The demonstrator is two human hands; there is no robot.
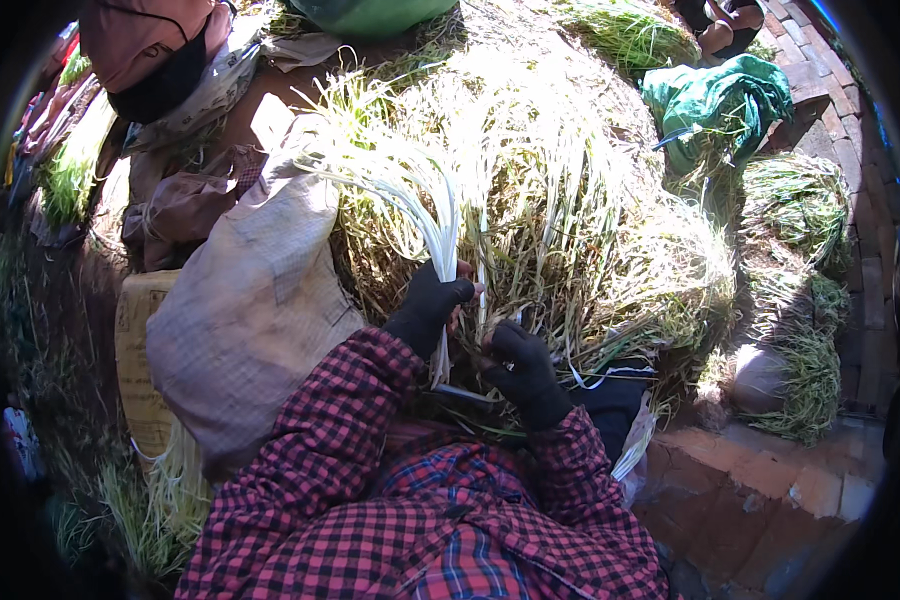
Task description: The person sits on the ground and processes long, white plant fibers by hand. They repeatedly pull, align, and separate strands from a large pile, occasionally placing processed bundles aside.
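My left hand point(432, 308), in a dark glove with bare fingertips, is closed round a bundle of long white, chive-like stalks point(444, 235). Their upper ends fan out to the left, and the cut-looking lower ends poke out below the fist. Slightly right and nearer to me, my gloved right hand point(520, 368) is closed, its fingers curled at the edge of a big heap of pale stalks point(560, 210). What it grips, if anything, is hidden. A dark flat bar point(464, 396) lies below and between both hands; whether the right hand touches it cannot be told.
A pale woven sack point(250, 310) bulges at my left, beside a cardboard box point(145, 360). Far left sits a person in a pink hat point(145, 45). Green netting point(725, 105) and grassy bundles point(800, 210) lie right, along brick paving point(865, 200). Another person's hand point(715, 38) shows far right.
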